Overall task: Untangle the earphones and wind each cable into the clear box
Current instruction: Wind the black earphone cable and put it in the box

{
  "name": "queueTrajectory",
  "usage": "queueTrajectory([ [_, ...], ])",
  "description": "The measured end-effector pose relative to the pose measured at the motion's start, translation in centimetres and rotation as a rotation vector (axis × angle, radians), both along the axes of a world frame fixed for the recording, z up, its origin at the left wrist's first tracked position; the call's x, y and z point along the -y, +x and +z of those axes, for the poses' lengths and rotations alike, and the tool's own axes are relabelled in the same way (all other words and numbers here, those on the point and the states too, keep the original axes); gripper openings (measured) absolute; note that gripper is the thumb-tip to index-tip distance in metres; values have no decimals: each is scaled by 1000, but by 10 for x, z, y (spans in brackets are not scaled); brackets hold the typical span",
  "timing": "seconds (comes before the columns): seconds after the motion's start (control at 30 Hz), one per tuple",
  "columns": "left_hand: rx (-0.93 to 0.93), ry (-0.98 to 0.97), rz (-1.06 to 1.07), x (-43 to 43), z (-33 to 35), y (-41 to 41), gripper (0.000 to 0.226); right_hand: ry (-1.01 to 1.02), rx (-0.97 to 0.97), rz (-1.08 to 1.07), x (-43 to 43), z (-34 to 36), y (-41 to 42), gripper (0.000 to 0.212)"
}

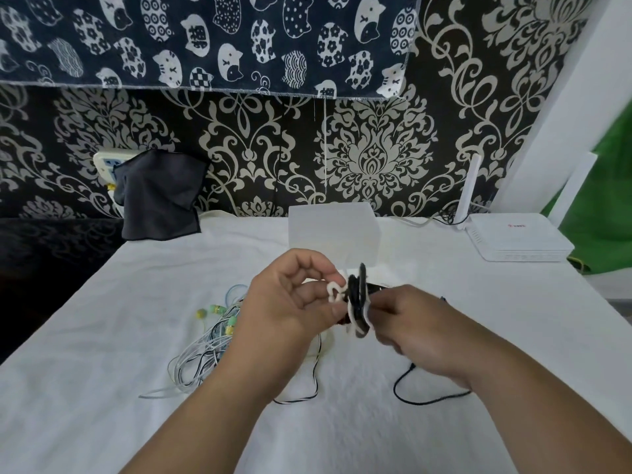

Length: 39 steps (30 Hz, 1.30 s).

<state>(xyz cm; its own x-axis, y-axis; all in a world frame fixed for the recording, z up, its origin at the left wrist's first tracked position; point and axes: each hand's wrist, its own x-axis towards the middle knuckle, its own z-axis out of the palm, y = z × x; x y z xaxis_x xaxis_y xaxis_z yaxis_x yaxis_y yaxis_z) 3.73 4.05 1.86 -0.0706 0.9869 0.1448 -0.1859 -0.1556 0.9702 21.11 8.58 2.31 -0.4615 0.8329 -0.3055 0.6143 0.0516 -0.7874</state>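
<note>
cable bundle [357, 299]: black and white cable wound into a small coil, held in the air between both hands, above the bench and just in front of the clear box
left hand [294, 295]: fingers curled, thumb and fingertips pinch the white loops on the coil's left side
right hand [420, 333]: grips the coil's right side with curled fingers; slightly blurred, exact finger placement unclear
loose black cable [403, 395]: runs under the right wrist and loops on the bench; the link to the coil is hidden by the hand
thin black-and-white cable [314, 381]: hangs down below the left hand and curves across the bench
earphone tangle [191, 364]: pale blue-white cables in a heap on the bench, left of the left forearm, partly hidden by it
green earbuds [216, 308]: green and yellow tips at the far end of the tangle
clear box [333, 230]: frosted, upright at the back of the bench, behind the hands; contents can't be made out
bench [342, 439]: covered in white cloth
router [519, 239]: white, back right corner, antenna up
dark cloth [159, 196]: draped at back left, over part of a power strip [106, 162]
wall: dark damask wallpaper [372, 155], cat-print fabric [205, 39] hanging above
</note>
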Motion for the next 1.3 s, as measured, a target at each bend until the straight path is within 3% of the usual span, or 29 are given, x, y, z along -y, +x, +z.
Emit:
queueTrajectory([
  [0.27,-108,-50,236,-2,-3,-5,36,-76,-127,132,4,9,0,34],
  [0.53,-647,40,304,1,-7,2,44,74,-276,60,5,22,3,23],
  [0.67,-715,44,183,3,-4,5,41,183,-326,-46,4,28,6,28],
  [0.8,-597,8,46,3,-1,4,42,425,-239,-151,1,26,8,28],
  [0.9,-452,-26,-46,1,0,2,44,419,-275,-223,-2,23,8,21],
  [1.0,-357,-21,-113,1,0,1,44,332,-283,-257,-4,20,9,19],
  [1.13,-250,-10,-179,2,-1,2,43,17,-342,-278,-8,12,11,25],
  [1.3,-60,3,-103,0,-2,2,32,-69,-231,-118,-5,4,3,46],
])
